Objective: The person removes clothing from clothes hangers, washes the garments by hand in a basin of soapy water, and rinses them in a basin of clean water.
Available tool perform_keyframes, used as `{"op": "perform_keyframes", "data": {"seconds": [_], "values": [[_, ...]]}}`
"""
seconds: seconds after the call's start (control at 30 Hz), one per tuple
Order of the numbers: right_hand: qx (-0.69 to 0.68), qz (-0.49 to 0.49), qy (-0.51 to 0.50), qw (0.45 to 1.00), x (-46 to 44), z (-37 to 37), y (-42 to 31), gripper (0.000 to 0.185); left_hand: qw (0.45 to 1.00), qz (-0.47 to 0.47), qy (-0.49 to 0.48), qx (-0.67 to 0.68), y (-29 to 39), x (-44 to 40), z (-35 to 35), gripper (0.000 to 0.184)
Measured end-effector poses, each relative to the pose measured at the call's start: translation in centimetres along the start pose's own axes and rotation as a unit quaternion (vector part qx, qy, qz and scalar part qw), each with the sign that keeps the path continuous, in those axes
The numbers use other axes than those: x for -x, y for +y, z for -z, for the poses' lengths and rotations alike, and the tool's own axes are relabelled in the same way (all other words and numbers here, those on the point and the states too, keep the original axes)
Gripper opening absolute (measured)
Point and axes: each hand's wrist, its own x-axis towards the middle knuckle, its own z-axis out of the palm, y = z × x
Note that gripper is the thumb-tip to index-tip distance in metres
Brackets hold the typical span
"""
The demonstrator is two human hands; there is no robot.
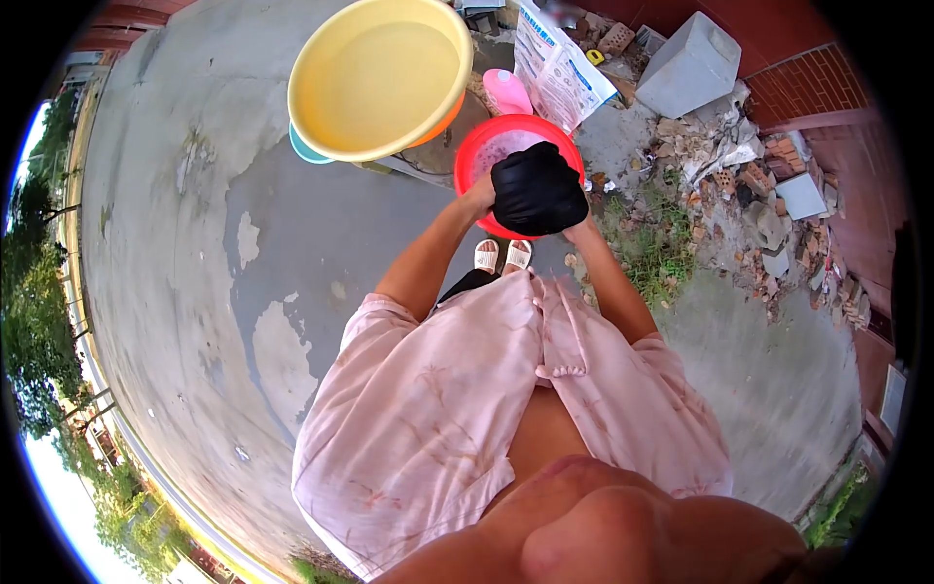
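A bunched, dark black cloth [540, 190] hangs between my two hands, over a red basin [468, 165] of sudsy water. My left hand [481, 196] is closed on the cloth's left side. On its lower right side, my right hand [582, 231] grips it, with the fingers partly hidden behind the fabric. The cloth covers much of the basin's front half. Just beyond the basin lies a pink bottle [506, 91].
To the left stands a large yellow basin [301, 107] of water, with an orange and a teal basin [308, 148] partly under it. A printed white bag [557, 70] is behind. Rubble [769, 209] and a grey block [689, 66] lie right.
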Motion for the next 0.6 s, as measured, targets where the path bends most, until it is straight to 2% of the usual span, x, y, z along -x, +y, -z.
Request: {"op": "perform_keyframes", "data": {"seconds": [0.07,0.1,0.13,0.17,0.2,0.23,0.3,0.33,0.4,0.43,0.47,0.53,0.57,0.6], "values": [[-0.199,0.017,0.079,0.977,-0.2,-0.3,-0.1,0.034,0.997,0.025,0.063,0.041,0.4,0.7,-1.1,0.042],[-0.15,0.069,0.086,0.983,-0.7,-0.5,-0.5,0.035,0.991,0.036,0.093,0.085,0.9,1.3,-1.3,0.046],[-0.15,0.068,0.084,0.983,-0.8,-0.6,-1.1,0.035,0.983,0.044,0.125,0.129,1.5,1.9,-1.4,0.05],[-0.126,0.106,0.049,0.985,-0.9,-0.6,-1.8,0.034,0.957,0.066,0.182,0.214,2.0,2.4,-1.6,0.057],[-0.102,0.143,0.014,0.984,-0.9,-0.7,-2.2,0.033,0.957,0.067,0.183,0.213,2.2,2.7,-1.8,0.057],[-0.103,0.142,0.015,0.984,-0.7,-0.7,-1.9,0.033,0.967,0.06,0.136,0.207,2.3,2.9,-2.0,0.059],[-0.109,0.142,-0.096,0.979,-0.1,-0.9,-1.1,0.031,0.981,0.041,0.047,0.185,2.3,2.9,-2.0,0.062],[-0.108,0.146,-0.093,0.979,0.6,-2.0,-1.1,0.031,0.985,0.023,0.013,0.168,2.0,2.4,-1.9,0.063],[0.108,0.289,-0.065,0.949,2.7,-5.7,-1.7,0.032,0.991,-0.014,-0.023,0.134,1.3,1.5,-1.3,0.064],[0.052,0.251,-0.074,0.964,2.8,-5.9,-1.6,0.033,0.991,-0.024,-0.033,0.124,1.1,1.0,-1.2,0.064],[0.054,0.253,-0.069,0.964,2.7,-5.6,-1.7,0.033,0.992,-0.034,-0.042,0.113,0.9,0.6,-1.1,0.065],[0.106,0.281,-0.059,0.952,2.7,-4.6,-1.6,0.042,0.993,-0.04,-0.049,0.1,0.5,-0.1,-0.9,0.066],[0.199,0.292,-0.021,0.935,2.6,-3.4,-0.9,0.044,0.993,-0.04,-0.046,0.097,0.2,-0.5,-0.8,0.066],[0.198,0.294,-0.011,0.935,2.1,-2.6,0.0,0.044,0.994,-0.041,-0.043,0.092,0.1,-0.9,-0.8,0.067]]}}
